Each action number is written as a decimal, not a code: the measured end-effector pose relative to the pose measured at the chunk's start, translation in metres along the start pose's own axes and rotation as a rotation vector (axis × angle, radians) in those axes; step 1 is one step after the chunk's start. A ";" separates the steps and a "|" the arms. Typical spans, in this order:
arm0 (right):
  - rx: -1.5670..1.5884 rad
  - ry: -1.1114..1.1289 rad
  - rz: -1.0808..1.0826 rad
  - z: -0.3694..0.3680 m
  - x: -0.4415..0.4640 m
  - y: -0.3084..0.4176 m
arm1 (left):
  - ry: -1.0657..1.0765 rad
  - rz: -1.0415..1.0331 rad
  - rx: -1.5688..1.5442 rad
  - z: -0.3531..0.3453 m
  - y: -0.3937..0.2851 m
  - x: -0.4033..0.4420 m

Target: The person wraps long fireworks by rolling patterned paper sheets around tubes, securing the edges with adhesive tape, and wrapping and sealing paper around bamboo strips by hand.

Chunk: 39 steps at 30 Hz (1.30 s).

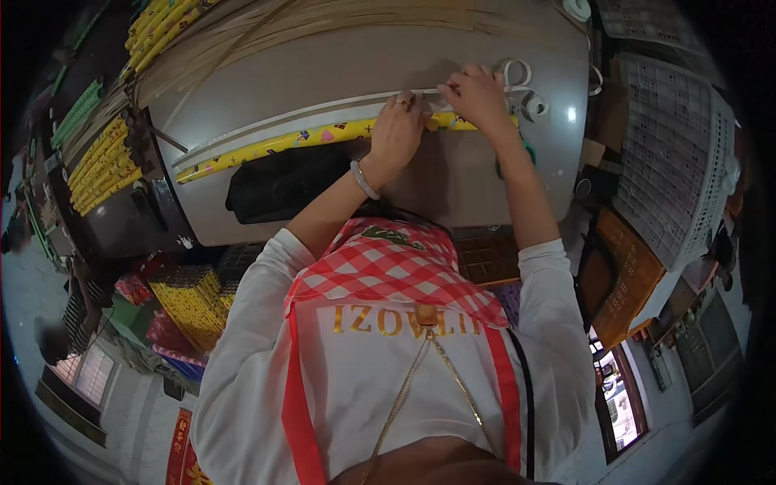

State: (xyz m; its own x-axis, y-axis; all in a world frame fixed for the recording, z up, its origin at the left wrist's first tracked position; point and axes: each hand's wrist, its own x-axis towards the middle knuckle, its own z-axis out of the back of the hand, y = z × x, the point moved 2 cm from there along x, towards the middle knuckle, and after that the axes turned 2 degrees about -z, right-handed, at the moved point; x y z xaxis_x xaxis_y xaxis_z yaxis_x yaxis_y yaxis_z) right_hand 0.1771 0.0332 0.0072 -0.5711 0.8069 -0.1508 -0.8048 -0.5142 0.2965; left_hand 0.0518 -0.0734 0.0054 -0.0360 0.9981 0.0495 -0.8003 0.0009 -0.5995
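A long yellow roll (307,137) of patterned paper lies across the table. Along its far side runs a narrow white strip (267,129). My left hand (396,133), with a ring and a bracelet, rests over the roll, its fingers curled down onto it near the strip. Just to the right, my right hand (477,93) has its fingers bent together at the white strip behind the roll; the fingertips are partly hidden. Beside the right hand are coils of white tape (535,105). A folded black cloth (283,186) lies in front of the roll.
Long thin brown strips (339,24) lie along the table's far side. More yellow rolls (101,166) are stacked at the left. A green-handled tool (529,153) is partly hidden by my right forearm. White plastic crates (667,153) stand at the right.
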 end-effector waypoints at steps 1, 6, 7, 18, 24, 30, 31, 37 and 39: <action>-0.010 0.009 0.006 -0.003 0.001 0.000 | -0.021 -0.026 0.016 0.000 0.000 0.000; 0.026 0.059 0.010 -0.005 0.004 -0.001 | 0.016 -0.049 0.003 0.001 0.001 -0.002; 0.057 0.057 0.011 -0.004 0.003 -0.001 | 0.025 -0.055 0.012 0.001 0.002 -0.003; 0.080 -0.070 0.041 0.005 -0.010 -0.003 | -0.008 -0.083 -0.023 0.007 0.006 0.000; 0.020 -0.051 0.037 0.013 -0.015 -0.002 | 0.083 0.005 0.106 0.002 0.002 0.009; 0.015 -0.086 0.171 0.017 -0.023 -0.003 | 0.117 0.018 0.251 0.001 -0.007 0.022; -0.030 -0.089 0.170 0.014 -0.021 -0.003 | 0.154 0.045 0.252 0.001 -0.007 0.024; 0.010 -0.140 0.155 0.012 -0.021 0.013 | 0.229 0.033 0.223 0.009 -0.007 0.024; 0.028 -0.144 0.152 0.018 -0.027 0.023 | 0.185 0.034 0.215 0.007 -0.005 0.023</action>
State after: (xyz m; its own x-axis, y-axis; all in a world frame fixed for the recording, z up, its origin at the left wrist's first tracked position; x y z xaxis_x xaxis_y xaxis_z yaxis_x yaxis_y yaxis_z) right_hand 0.1762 0.0048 0.0349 -0.6546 0.7552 0.0334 -0.7055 -0.6262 0.3320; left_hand 0.0507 -0.0511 0.0151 0.0287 0.9915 -0.1265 -0.9097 -0.0265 -0.4143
